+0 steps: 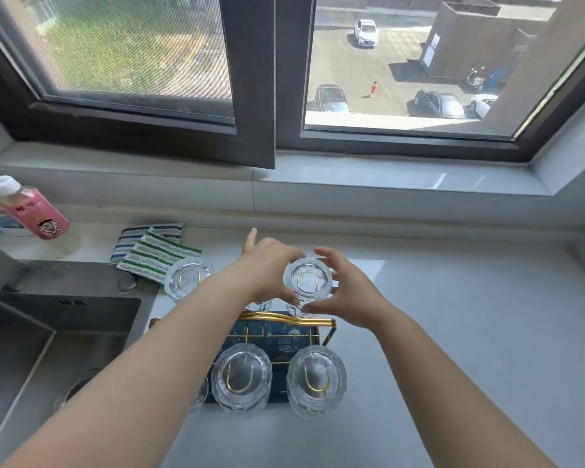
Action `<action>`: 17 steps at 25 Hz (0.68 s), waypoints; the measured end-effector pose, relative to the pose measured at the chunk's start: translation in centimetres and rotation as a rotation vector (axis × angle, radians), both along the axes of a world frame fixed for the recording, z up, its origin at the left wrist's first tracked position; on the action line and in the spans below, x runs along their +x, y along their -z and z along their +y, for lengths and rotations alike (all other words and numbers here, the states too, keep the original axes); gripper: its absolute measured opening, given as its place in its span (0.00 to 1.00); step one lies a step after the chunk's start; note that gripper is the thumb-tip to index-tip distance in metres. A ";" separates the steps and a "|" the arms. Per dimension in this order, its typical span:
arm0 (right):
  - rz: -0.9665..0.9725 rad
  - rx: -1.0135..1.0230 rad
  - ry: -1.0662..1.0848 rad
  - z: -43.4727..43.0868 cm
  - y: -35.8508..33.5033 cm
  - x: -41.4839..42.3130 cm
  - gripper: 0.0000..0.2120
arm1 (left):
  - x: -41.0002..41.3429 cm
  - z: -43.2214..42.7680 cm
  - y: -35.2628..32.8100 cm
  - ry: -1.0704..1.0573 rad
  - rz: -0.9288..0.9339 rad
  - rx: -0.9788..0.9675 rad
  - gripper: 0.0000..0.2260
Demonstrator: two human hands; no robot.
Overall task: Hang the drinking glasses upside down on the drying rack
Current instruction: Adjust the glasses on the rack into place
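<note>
Nearest, two upturned drinking glasses on the front prongs of the drying rack (pixel 328 327): front middle glass (pixel 241 374) and front right glass (pixel 316 378), each with a gold wire loop showing through its base. A third rim, front left glass (pixel 198 396), mostly hidden behind the left forearm. Under them, the rack's dark tray and gold handle bar, standing on the white counter (pixel 453 332) just right of the steel sink (pixel 48 332).

Farther back, both hands cupped around the far right glass (pixel 308 278), inverted over its prong: left hand (pixel 267 268) with fingers touching its left side, index finger sticking out; right hand (pixel 345 292) curled around its right side, thumb beneath. Far left glass (pixel 189 278) hung alone, untouched. Another glass half hidden between them.

Beyond, striped cloths (pixel 152 249), a pink bottle (pixel 36 211) at left, then the window (pixel 250 79).
</note>
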State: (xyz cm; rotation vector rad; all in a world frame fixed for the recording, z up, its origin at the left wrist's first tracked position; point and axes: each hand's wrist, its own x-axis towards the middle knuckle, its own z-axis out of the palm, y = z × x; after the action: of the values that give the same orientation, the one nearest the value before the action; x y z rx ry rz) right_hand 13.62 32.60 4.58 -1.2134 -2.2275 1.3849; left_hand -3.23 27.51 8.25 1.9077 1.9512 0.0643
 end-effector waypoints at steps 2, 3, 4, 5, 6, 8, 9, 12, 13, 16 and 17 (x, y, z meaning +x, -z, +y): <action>0.004 0.002 0.006 -0.1 0.1 0.1 0.46 | 0.1 0.0 0.0 -0.003 -0.006 0.008 0.32; 0.003 0.005 0.009 -0.2 0.1 0.1 0.46 | 0.1 -0.1 -0.1 -0.003 -0.004 0.009 0.32; 0.001 0.009 0.011 -0.4 0.1 0.0 0.46 | 0.1 -0.2 -0.1 -0.003 -0.001 0.007 0.32; -0.003 0.013 0.014 -0.5 0.0 -0.1 0.46 | 0.1 -0.2 -0.3 -0.002 0.001 0.007 0.32; -0.007 0.016 0.017 -0.5 0.0 -0.1 0.46 | 0.0 -0.3 -0.3 -0.002 -0.001 0.008 0.32; -0.016 0.017 0.019 -0.5 -0.1 -0.1 0.46 | 0.0 -0.3 -0.3 -0.003 -0.003 0.007 0.32; -0.018 0.016 0.015 -0.5 -0.1 -0.1 0.46 | 0.1 -0.3 -0.3 -0.003 -0.003 0.004 0.32; -0.019 -0.009 -0.010 -0.4 -0.1 -0.1 0.47 | 0.2 -0.4 -0.4 0.006 -0.005 -0.012 0.35; -0.025 -0.016 -0.024 -0.4 -0.2 0.0 0.48 | 0.0 -0.5 -0.5 0.007 -0.016 -0.017 0.37; -0.066 0.011 -0.072 0.3 -1.4 0.6 0.50 | -2.8 -1.5 -1.2 -0.052 -0.047 -0.010 0.43; -0.065 0.035 -0.085 0.6 -2.1 0.6 0.49 | -4.2 -2.0 -1.4 -0.084 -0.042 -0.016 0.45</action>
State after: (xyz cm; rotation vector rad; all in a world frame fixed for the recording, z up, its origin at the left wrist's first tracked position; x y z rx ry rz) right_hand 14.25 33.16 6.72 -1.1810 -2.3631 1.3492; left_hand -7.39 25.52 9.66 1.7997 1.9973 0.1117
